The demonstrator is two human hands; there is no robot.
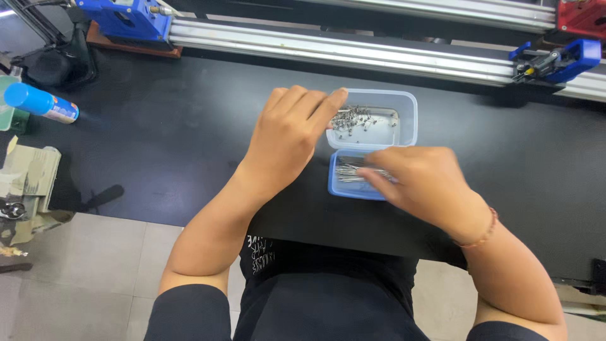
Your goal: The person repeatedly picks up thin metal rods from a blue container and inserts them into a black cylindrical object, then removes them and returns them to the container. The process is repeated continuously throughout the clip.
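Pinched between the fingertips of the right hand (423,183) was a thin bundle of metal pins (363,172), held low over the blue lid (344,188) that lay flat on the black table (158,139). More of those pins lay in the lid under the fingers. Beside it, the left hand (287,136) rested with loosely curled fingers against the near left corner of the clear plastic box (407,120); whether it truly gripped the rim or only steadied it could not be told. Inside the box, a scatter of small metal parts (356,119) covered the left half of the floor, the right half bare. Judging from that, the sorting looked partway along: some pieces in the lid, many left in the box. Farther back ran an aluminium rail (353,53) with blue clamps (558,62), and a blue spray can (41,104) lay at the left.
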